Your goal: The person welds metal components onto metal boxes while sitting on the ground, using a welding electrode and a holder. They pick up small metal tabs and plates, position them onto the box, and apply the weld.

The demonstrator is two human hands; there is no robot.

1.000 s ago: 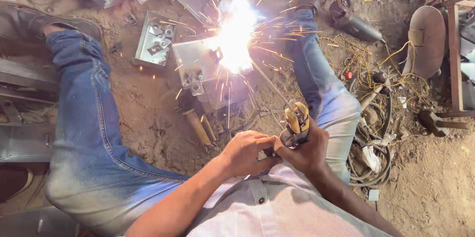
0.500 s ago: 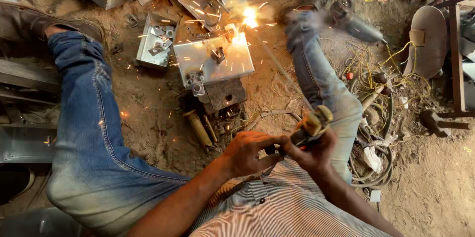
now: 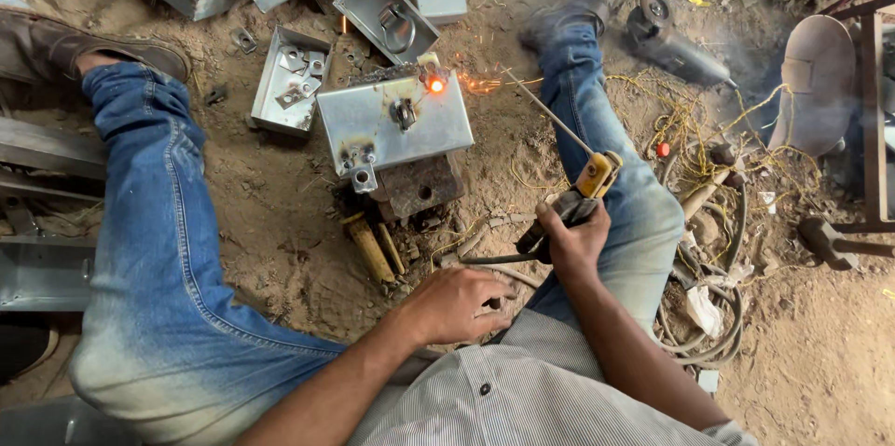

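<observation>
While the right hand [image 3: 571,239] grips a welding holder [image 3: 585,187], metal boxes [image 3: 289,92] crowd the glowing box [image 3: 396,122].

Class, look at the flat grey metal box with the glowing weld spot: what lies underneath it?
Under the metal box a dark, rusty metal block sticks out at the near edge, resting on the dirt ground. How far the block reaches beneath is covered by the box.

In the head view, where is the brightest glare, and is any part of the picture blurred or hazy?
Head view: the only strong glare is a small orange glowing spot on the grey metal box, with faint sparks beside it. Daylight is soft and shadows are weak. Haze like smoke dims the upper right, near the angle grinder. The right hand and electrode holder look sharp.
</observation>
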